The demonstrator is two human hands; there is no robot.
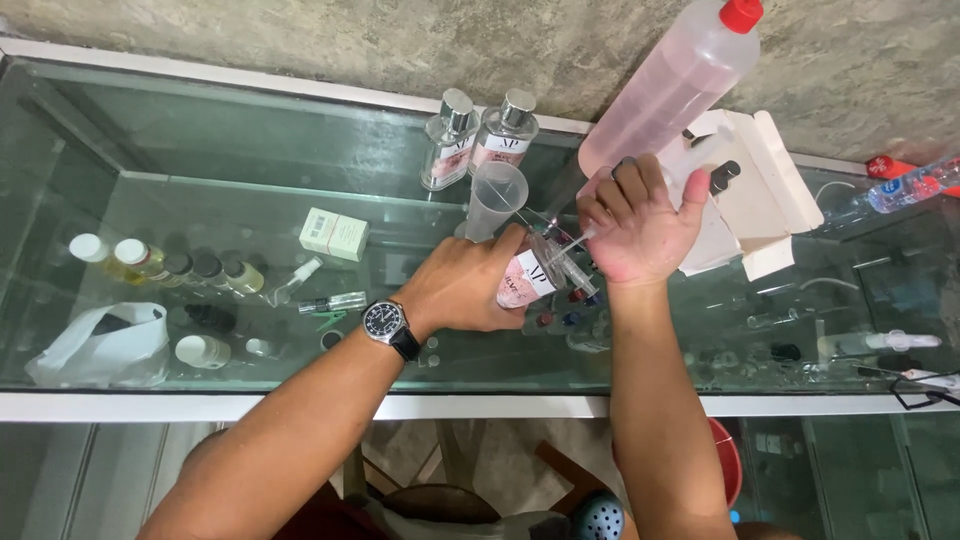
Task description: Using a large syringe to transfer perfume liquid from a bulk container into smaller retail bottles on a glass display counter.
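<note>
My left hand point(465, 285), with a black wristwatch on the wrist, grips a small clear bottle with a pink label point(525, 278) on the glass counter point(250, 190). My right hand point(637, 222) is closed around a thin clear syringe-like tube point(572, 244) whose tip points at the bottle's mouth. Just behind the hands stands an empty clear measuring cup point(495, 198). Two capped perfume bottles with silver caps point(478, 138) stand at the back.
A large plastic bottle of pink liquid with a red cap point(672, 84) leans at the back right beside an open white box point(752, 200). Inside the glass case lie small vials point(190, 268), a white box point(334, 233) and a white bag point(105, 345).
</note>
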